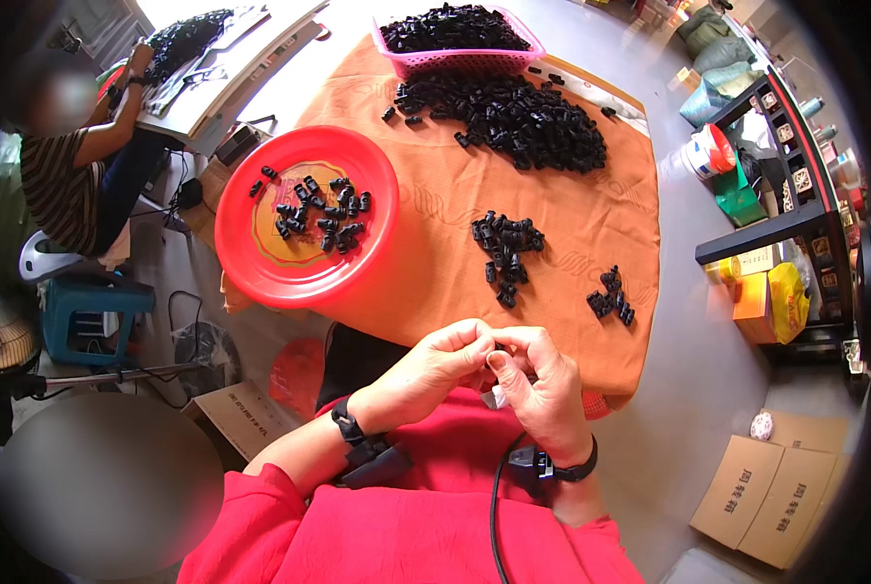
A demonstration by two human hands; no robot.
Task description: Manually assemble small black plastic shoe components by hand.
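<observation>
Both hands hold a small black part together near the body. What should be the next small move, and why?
Probably finish pressing the small black part between the left hand and right hand: both sets of fingertips pinch it. Then likely drop it in the red plate, where similar pieces lie.

I have a single view, from the left of two fisheye cameras on the wearer's head, looking steeply down past the chest and red sleeves. It sits close over the left hand (426, 375) and right hand (542, 389), which come in from the lower edge and meet near the lower middle. Beyond them the view faces forward across the table (572, 224) under its orange cloth, which fills the centre and runs to the top edge. The wide lens bends the edges, so floor, a shelf (786, 165) at right and another person (75, 165) at upper left curl around a dark rim. There is no second view to compare
</observation>
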